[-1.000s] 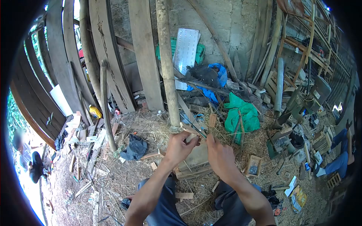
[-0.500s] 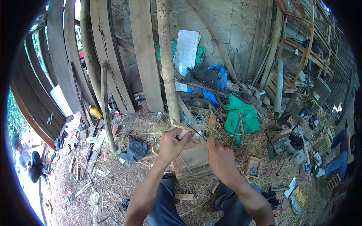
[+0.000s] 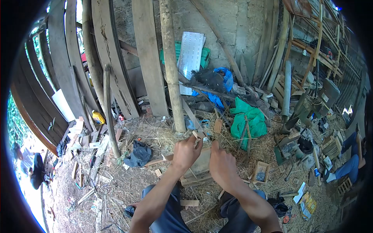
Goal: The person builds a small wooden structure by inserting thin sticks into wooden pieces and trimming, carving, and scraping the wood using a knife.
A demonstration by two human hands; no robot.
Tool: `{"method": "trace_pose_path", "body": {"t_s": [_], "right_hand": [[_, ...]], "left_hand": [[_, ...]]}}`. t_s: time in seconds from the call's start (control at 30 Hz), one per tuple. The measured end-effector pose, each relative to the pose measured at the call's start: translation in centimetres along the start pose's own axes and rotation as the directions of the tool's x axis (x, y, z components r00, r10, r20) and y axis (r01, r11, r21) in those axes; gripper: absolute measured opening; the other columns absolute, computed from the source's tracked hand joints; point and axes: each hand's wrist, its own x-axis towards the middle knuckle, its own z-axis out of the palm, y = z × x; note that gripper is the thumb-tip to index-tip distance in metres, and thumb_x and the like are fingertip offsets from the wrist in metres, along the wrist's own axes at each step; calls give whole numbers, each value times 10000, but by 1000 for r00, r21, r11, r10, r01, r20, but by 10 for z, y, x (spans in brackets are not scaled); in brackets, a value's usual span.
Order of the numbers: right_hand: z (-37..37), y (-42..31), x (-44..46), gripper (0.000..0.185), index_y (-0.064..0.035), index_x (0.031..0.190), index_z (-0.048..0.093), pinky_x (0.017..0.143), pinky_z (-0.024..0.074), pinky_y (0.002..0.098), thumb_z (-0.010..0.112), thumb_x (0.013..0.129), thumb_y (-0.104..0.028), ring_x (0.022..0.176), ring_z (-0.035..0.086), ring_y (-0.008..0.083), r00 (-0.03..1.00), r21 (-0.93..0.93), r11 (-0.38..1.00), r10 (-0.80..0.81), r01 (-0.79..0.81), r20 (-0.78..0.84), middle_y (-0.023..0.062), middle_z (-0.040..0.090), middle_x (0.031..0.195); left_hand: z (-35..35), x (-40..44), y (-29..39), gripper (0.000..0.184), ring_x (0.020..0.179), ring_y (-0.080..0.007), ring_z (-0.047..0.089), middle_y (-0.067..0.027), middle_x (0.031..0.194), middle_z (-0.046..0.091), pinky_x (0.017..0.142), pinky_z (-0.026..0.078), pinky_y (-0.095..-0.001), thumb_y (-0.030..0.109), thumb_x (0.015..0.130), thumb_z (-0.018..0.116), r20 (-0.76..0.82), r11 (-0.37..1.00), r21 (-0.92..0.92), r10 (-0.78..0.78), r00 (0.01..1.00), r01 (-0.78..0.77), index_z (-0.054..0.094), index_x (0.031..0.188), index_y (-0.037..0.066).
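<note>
My left hand (image 3: 186, 153) is closed around a small pale piece of wood (image 3: 195, 134), whose end pokes out past the thumb and fingers. Just to the right, my right hand (image 3: 223, 165) is wrapped round a thin, dark, blade-like tool (image 3: 206, 137); its handle is hidden in the fist and its exact kind is unclear. The tool's tip lies close by the wood, though whether they touch cannot be made out. Below both hands sits a low wooden box or block (image 3: 198, 171) between my knees.
A bamboo post (image 3: 172, 70) stands ahead. Beyond my right hand lies a green plastic sack (image 3: 248, 122). On the right are a small tray of nails or bits (image 3: 261, 172) and a vise-like metal piece (image 3: 289, 145). Another person's legs (image 3: 347, 169) show at far right.
My left hand has shifted right and slightly down with the wood, turning it. My right hand has drawn a little to the left, so the hands are closer together and less of the tool shows.
</note>
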Motion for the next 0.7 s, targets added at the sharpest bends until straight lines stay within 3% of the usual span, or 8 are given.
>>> {"method": "trace_pose_path", "body": {"t_s": [0.1, 0.17, 0.2, 0.27, 0.5, 0.57, 0.7], "right_hand": [[-1, 1, -5, 157, 19, 971, 464, 616, 551, 430, 498, 841, -60, 765, 654, 376, 1000, -26, 1000, 16, -15, 15, 227, 621, 809], [7, 3, -5, 289, 42, 1124, 419, 585, 509, 508, 458, 852, -47, 678, 637, 434, 1000, 32, 999, 19, -18, -17, 259, 630, 750], [8, 3, -4, 289, 42, 1124, 419, 585, 509, 508, 458, 852, -47, 678, 637, 434, 1000, 36, 999, 27, -27, -15, 259, 630, 750], [3, 5, 3, 150, 12, 964, 466, 618, 552, 421, 504, 842, -67, 764, 653, 371, 998, -7, 999, 43, -43, 37, 232, 620, 811], [-2, 2, -7, 151, 8, 967, 462, 594, 552, 400, 506, 842, -66, 759, 656, 351, 1000, -10, 1000, 16, -16, -2, 230, 622, 818], [2, 5, -1, 156, 5, 968, 463, 590, 552, 399, 513, 840, -68, 761, 658, 344, 999, -30, 1000, -6, 4, -45, 227, 622, 821], [-8, -2, -11, 159, 1, 972, 462, 577, 552, 396, 517, 840, -69, 741, 661, 337, 999, -41, 999, 19, -21, -43, 220, 623, 822]], "left_hand": [[2, 5, -5, 131, 525, -336, 620, -176, 634, 626, 482, 505, -400, 125, 779, 664, -35, 999, 39, -26, 999, 27, 615, 838, 19], [4, 0, -4, 144, 525, -324, 624, -168, 631, 629, 488, 510, -400, 144, 778, 671, -20, 999, 8, -38, 999, 38, 624, 828, 18], [4, -1, -3, 144, 525, -324, 624, -168, 631, 629, 488, 510, -400, 144, 778, 671, -11, 999, 7, -37, 999, 37, 624, 828, 18], [6, 0, 1, 147, 504, -308, 621, -158, 615, 625, 475, 497, -389, 135, 771, 680, 26, 992, -48, -117, 993, 118, 644, 854, 19], [-7, 5, 8, 164, 437, -243, 584, -137, 560, 598, 435, 441, -329, 87, 750, 687, 25, 972, -139, -190, 981, 192, 669, 904, 34], [1, 2, 7, 184, 383, -103, 456, -100, 508, 561, 406, 362, -274, 139, 754, 707, 8, 969, -172, -181, 984, 179, 701, 913, 45], [-5, 6, 7, 175, 390, -72, 446, -94, 517, 575, 398, 345, -266, 144, 762, 707, 22, 959, -186, -213, 977, 213, 708, 909, 49]]}}
